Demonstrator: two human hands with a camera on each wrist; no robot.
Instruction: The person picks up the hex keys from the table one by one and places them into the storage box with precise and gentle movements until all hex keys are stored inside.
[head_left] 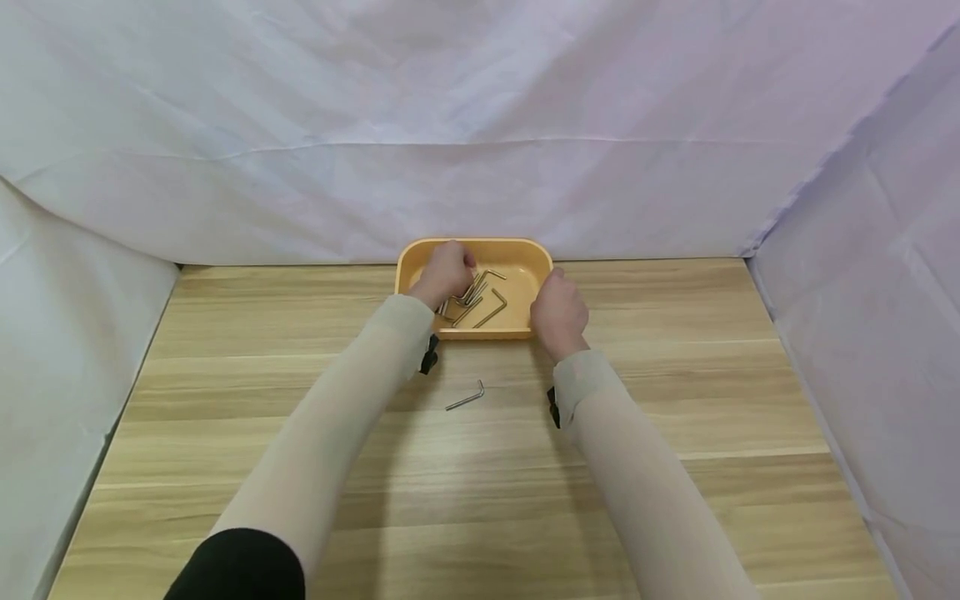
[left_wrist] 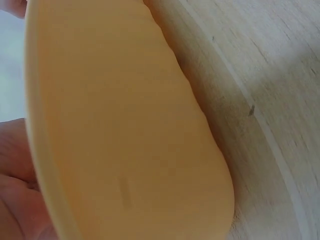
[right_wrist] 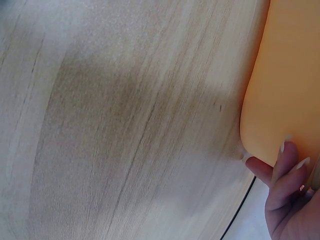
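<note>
Reaching into the orange tray (head_left: 525, 250) at the desk's far edge, the left hand (head_left: 447, 271) curls over stiff, slippery hex keys (head_left: 480, 296), best pinched mid-shank; the right hand (head_left: 558, 312) grips the tray's side

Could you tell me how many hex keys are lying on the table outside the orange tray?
1. A single hex key lies on the wooden table in front of the orange tray, between the forearms. Several more sit inside the tray, partly hidden by the left hand.

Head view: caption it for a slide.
Left hand reaches among hex keys in an orange tray; right hand touches its edge.
</note>
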